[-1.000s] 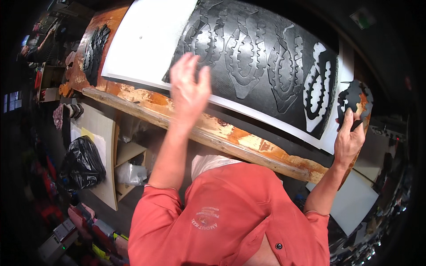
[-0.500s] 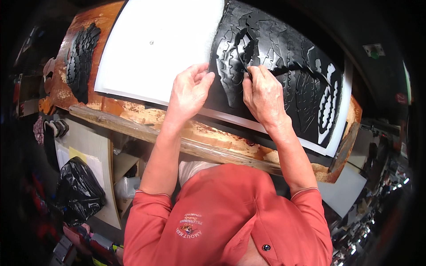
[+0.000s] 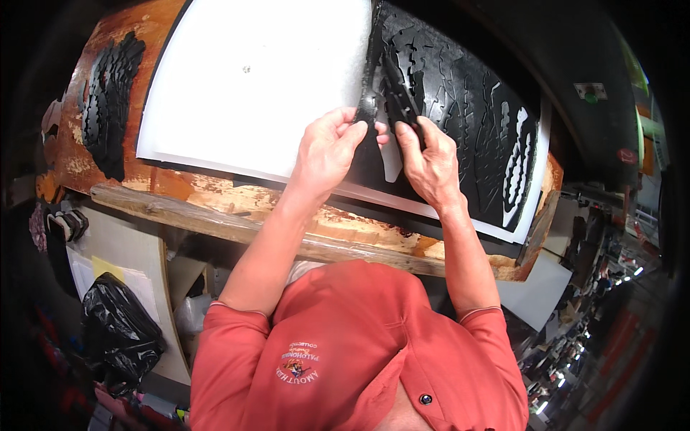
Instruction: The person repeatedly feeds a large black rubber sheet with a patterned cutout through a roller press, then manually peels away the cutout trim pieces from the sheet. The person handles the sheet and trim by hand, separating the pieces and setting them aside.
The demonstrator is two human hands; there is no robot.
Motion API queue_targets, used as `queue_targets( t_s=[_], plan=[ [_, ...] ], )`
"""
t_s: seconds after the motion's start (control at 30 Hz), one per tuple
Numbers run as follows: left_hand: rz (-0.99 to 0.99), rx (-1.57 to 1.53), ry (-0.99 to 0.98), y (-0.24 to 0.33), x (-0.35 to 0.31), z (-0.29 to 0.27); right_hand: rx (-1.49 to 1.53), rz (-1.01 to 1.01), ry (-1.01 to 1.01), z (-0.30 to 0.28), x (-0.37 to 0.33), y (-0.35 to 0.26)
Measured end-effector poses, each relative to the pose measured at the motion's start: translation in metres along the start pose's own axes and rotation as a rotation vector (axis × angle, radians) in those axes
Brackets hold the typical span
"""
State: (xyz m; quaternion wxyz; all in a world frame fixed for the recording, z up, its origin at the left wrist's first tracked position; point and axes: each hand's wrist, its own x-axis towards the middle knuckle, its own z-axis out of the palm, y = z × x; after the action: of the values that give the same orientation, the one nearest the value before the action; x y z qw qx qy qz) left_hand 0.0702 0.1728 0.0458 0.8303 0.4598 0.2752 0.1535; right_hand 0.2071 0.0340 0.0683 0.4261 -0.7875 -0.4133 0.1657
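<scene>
A black sheet [image 3: 471, 154], cut into jagged-edged shapes, lies on the right part of a white board [image 3: 237, 100]. My left hand [image 3: 327, 152] pinches the sheet's left edge strip between thumb and fingers, lifting it slightly. In my right hand [image 3: 433, 159], thumb and fingers close on a long, jagged black cut piece [image 3: 397, 90], which stands tilted up from the sheet. Between the two hands, a white gap [image 3: 392, 161] shows through the sheet. Another white gap with a jagged outline [image 3: 516, 172] lies near the sheet's right end.
A stack of similar black cut pieces [image 3: 111, 108] lies on the worn wooden tabletop [image 3: 154, 36] at the left. A wooden rail [image 3: 215, 223] runs along the table's front edge. Below left hangs a black plastic bag [image 3: 118, 330] beside a pale panel.
My left hand has moved right and taken hold of the sheet's edge strip. The cut piece in my right hand has come away further, opening a white gap. The view has shifted slightly.
</scene>
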Motion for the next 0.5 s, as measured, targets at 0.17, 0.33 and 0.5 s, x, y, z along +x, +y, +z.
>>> queue_targets(
  t_s=[0.17,0.33,0.5],
  plan=[
    [0.392,0.380,0.330,0.002,-0.022,0.017,0.357,0.347,0.070,-0.015,-0.005,0.017],
    [0.381,0.534,0.136,-0.004,-0.019,0.048,0.430,0.306,-0.052,-0.022,0.000,0.028],
    [0.435,0.779,0.132,-0.023,-0.006,0.062,0.515,0.343,-0.106,-0.024,0.004,0.033]
  ],
)
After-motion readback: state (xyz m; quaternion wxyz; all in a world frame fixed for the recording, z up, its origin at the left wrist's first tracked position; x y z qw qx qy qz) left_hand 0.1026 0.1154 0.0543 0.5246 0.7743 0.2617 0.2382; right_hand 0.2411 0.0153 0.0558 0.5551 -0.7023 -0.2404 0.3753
